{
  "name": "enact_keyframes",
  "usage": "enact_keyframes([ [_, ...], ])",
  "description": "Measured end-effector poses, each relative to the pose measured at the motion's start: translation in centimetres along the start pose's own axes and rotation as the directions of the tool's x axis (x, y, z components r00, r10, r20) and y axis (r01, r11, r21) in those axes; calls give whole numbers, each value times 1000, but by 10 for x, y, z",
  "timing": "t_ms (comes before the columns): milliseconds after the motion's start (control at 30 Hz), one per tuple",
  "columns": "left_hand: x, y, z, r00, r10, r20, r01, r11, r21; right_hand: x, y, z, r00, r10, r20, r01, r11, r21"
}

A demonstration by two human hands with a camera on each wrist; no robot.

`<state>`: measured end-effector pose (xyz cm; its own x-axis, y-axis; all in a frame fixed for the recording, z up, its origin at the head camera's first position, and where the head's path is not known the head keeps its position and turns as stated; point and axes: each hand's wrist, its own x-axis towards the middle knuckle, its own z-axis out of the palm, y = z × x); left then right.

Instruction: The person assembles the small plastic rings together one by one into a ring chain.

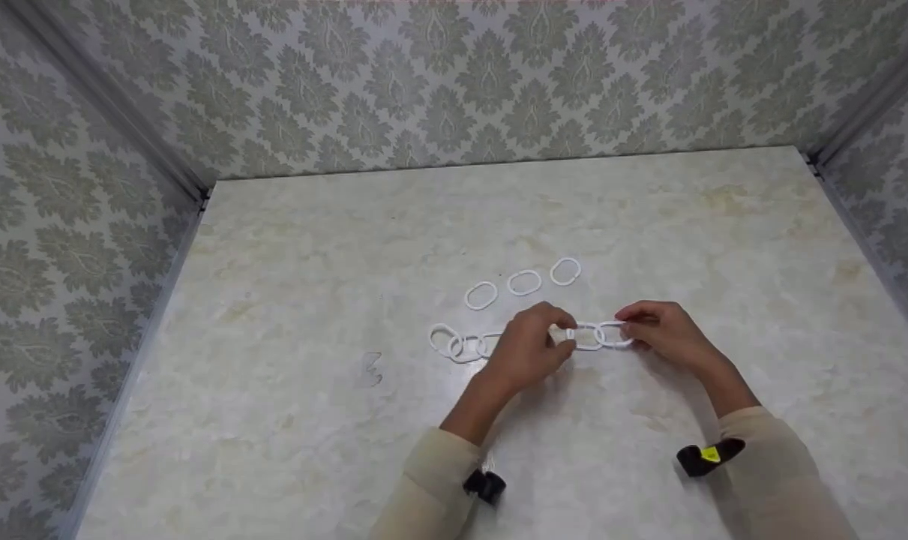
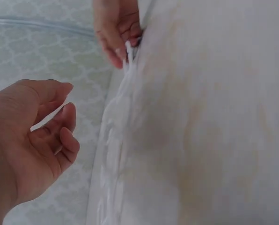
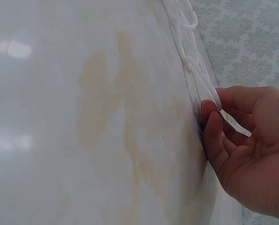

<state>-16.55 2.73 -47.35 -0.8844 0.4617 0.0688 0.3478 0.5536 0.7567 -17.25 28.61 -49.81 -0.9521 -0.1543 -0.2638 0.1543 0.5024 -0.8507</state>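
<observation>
A chain of white oval plastic links [image 1: 465, 361] runs left to right along the table. At its right end my right hand [image 1: 667, 334] pinches the last link [image 3: 209, 89] between thumb and fingertips. My left hand [image 1: 525, 345] is over the middle of the chain and hides some of its links in the head view. The left wrist view shows this left hand [image 2: 41, 136] beside the chain, its thumb and fingers loosely bent with a gap between them and nothing held.
Beyond the chain, three loose white links [image 1: 525, 294] lie in a slanting row on the marbled table [image 1: 311, 247]. A small clear piece with a wavy edge [image 1: 373, 369] lies to the left. Patterned walls [image 1: 454, 82] enclose the table's back and sides.
</observation>
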Motion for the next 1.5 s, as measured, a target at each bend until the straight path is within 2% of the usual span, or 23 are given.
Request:
enact_keyframes([
  [100, 10, 9, 22, 1000, -3, 29, 0, 994, 111, -3, 0, 0, 1000, -13, 15, 13, 1000, 28],
  [200, 18, 13, 38, 999, -14, 45, 4, 976, 218, -5, 1, -1, 1000, -21, 20, 21, 1000, 12],
  [400, 23, 9, 53, 998, -45, 44, 28, 943, 331, -10, 1, -2, 995, -92, 26, 92, 996, -13],
  [467, 22, 5, 56, 998, -52, 28, 40, 943, 332, -11, 1, -1, 991, -132, 29, 133, 990, -43],
  [567, 19, 0, 57, 998, -56, -3, 54, 948, 314, -12, -1, 3, 982, -187, 28, 189, 972, -138],
  [700, 15, -4, 55, 997, -67, -33, 74, 951, 300, -13, -3, 11, 969, -244, 34, 243, 930, -277],
  [867, 12, -9, 52, 996, -76, -52, 87, 958, 275, -13, -1, 21, 946, -324, 5, 301, 872, -385],
  [1000, 10, -11, 51, 995, -68, -73, 83, 972, 221, -12, 1, 23, 928, -371, -25, 323, 837, -442],
  [1300, 10, -12, 50, 995, -64, -73, 78, 975, 206, -10, 2, 19, 938, -348, -1, 312, 842, -440],
  [1500, 11, -12, 51, 996, -69, -49, 78, 974, 212, -6, -9, 11, 942, -335, 35, 317, 847, -426],
])
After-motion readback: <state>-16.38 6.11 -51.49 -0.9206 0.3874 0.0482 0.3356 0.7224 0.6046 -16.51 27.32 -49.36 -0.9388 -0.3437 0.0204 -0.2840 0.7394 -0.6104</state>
